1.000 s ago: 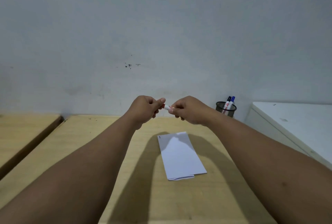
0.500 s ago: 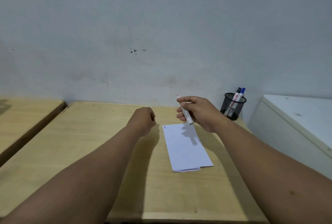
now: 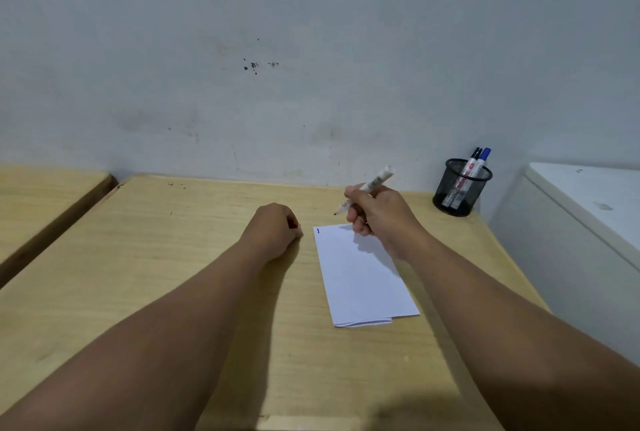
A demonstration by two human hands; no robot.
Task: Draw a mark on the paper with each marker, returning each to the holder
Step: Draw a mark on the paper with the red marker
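Mesh holder with two markers, blue-capped and black-capped.

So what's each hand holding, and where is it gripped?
The right hand holds an uncapped marker around its lower barrel, near the tip. The left hand is a closed fist; something red, probably the cap, peeks out.

1. The marker held in the right hand has dark print along its white barrel, too small to read.
2. The two markers in the holder carry red-and-dark labels, also unreadable.
3. The paper bears only a short blue stroke, no words.
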